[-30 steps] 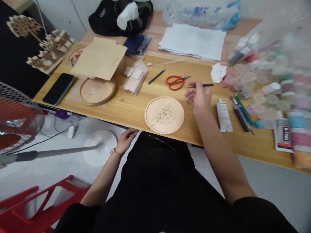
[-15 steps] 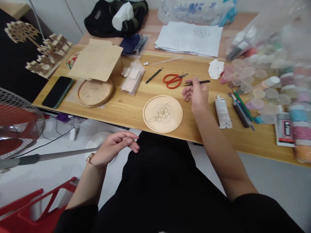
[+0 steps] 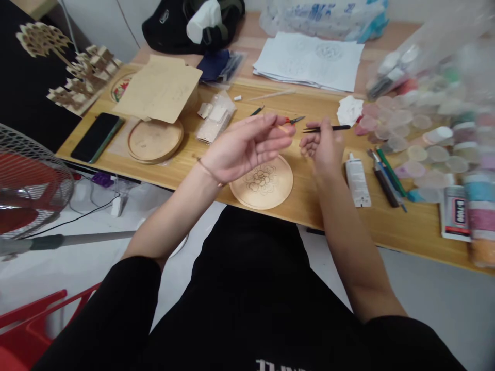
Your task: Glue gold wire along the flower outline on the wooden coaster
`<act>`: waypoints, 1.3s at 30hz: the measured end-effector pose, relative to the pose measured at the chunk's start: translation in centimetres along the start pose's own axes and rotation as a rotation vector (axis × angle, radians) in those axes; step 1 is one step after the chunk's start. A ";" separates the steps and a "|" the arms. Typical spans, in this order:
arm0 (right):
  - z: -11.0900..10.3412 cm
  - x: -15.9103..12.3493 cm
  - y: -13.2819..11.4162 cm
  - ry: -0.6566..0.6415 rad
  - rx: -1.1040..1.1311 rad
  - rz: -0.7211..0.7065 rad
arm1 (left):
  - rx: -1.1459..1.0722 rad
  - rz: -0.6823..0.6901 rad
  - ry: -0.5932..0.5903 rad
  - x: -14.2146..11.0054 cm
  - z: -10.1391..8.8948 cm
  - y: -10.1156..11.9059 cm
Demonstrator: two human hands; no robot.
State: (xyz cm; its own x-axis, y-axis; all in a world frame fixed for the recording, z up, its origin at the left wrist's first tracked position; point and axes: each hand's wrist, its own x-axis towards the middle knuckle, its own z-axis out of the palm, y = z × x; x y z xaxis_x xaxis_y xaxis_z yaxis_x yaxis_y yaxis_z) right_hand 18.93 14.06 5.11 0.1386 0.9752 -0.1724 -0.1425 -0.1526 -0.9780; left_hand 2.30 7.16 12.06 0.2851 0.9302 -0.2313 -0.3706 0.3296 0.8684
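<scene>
My right hand (image 3: 324, 144) is closed around a pair of black tweezers (image 3: 341, 127), whose two tips point left, slightly apart. My left hand (image 3: 251, 147) hovers with its fingers stretched out, palm turned toward the right hand; I make out nothing in it. Partly beneath it lies a round wooden plate (image 3: 280, 188) with a flower outline drawn on its face. Behind the left fingertips, the red-handled scissors (image 3: 297, 119) are mostly hidden, with the blades showing. Only one end of a dark green pencil (image 3: 257, 111) is visible beyond the left wrist.
To the right lie a white tube (image 3: 357, 180), several brushes (image 3: 386, 178), a glue tube (image 3: 455, 212) and many small pots (image 3: 419, 153). On the left are a phone (image 3: 97, 137), a round wooden tray (image 3: 154, 141) and brown paper (image 3: 158, 87). Drawn sheets (image 3: 309, 62) lie at the back.
My left hand has risen from beside my lap, moving up and right over the plate, and now covers part of the scissors and pencil. My right hand keeps the tweezers, with little movement.
</scene>
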 end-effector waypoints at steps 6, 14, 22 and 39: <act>-0.3 0.4 0.2 0.017 0.001 -0.014 | -0.209 0.001 0.251 7.1 0.1 -1.3; -0.3 0.5 0.4 0.002 -0.019 -0.001 | -0.107 -0.078 0.056 10.9 -3.8 -3.4; 0.0 -0.1 0.2 -0.065 -0.092 0.019 | -0.061 -0.174 -0.027 11.2 -3.9 -2.3; 0.2 -0.7 1.4 -0.226 -0.191 -0.149 | 1.640 0.335 -0.509 0.2 -4.3 -1.3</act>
State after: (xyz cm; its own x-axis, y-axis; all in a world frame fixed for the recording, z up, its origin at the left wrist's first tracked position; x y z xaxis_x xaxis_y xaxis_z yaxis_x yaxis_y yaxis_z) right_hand 18.41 13.23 3.84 -0.0800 0.9967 -0.0164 0.0521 -0.0123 -0.9986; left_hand -0.96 7.65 8.94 0.7338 0.6726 -0.0951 0.6407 -0.6387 0.4262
